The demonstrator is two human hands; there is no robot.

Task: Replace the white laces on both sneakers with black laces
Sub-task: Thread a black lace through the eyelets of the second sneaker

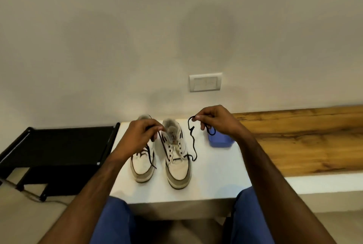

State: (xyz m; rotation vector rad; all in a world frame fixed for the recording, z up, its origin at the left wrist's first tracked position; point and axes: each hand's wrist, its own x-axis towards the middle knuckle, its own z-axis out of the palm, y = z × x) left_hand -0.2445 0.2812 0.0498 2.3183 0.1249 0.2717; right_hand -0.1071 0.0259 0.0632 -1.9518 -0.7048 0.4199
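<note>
Two white sneakers stand side by side on a white table (216,180), toes toward me. The left sneaker (143,167) carries black lacing across its eyelets. The right sneaker (177,165) has a black lace (193,143) through its lowest eyelets only, and the upper eyelets are bare. My left hand (140,135) pinches one end of that lace above the shoe tongues. My right hand (218,121) pinches the other end, raised to the right, and the lace hangs down in a wavy line to the shoe.
A small blue tray (220,141) sits on the table under my right hand. A black shoe rack (59,145) stands to the left. A wooden ledge (304,141) runs to the right. A white wall switch (205,82) is behind.
</note>
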